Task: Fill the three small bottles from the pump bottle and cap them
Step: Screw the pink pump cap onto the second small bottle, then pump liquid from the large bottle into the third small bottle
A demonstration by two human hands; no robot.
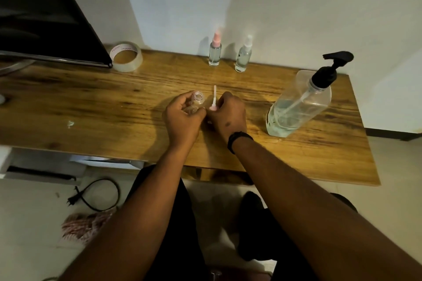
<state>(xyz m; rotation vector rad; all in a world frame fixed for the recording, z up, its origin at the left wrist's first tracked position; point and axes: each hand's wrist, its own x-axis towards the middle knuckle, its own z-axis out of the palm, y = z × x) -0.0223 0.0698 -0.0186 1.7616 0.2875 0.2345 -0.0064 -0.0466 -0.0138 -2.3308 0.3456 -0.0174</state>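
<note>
- The bench (91, 102) is giving me open room at nine o'clock; its near edge is lying close under my wrists.
- The pump bottle (299, 102) is standing at three o'clock, nearer my right hand (228, 116).
- Two capped small bottles (214, 52) are waiting at twelve.
- My left hand (182, 118) is gripping the open third bottle (196, 100), mouth tilting toward twelve.
- My right hand is pinching its spray cap (214, 105), tube pointing to twelve.

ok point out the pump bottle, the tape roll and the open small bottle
pump bottle (303, 102), head view, on its clear body
tape roll (127, 56), head view, on its outer band
open small bottle (198, 97), head view, on its neck
</note>
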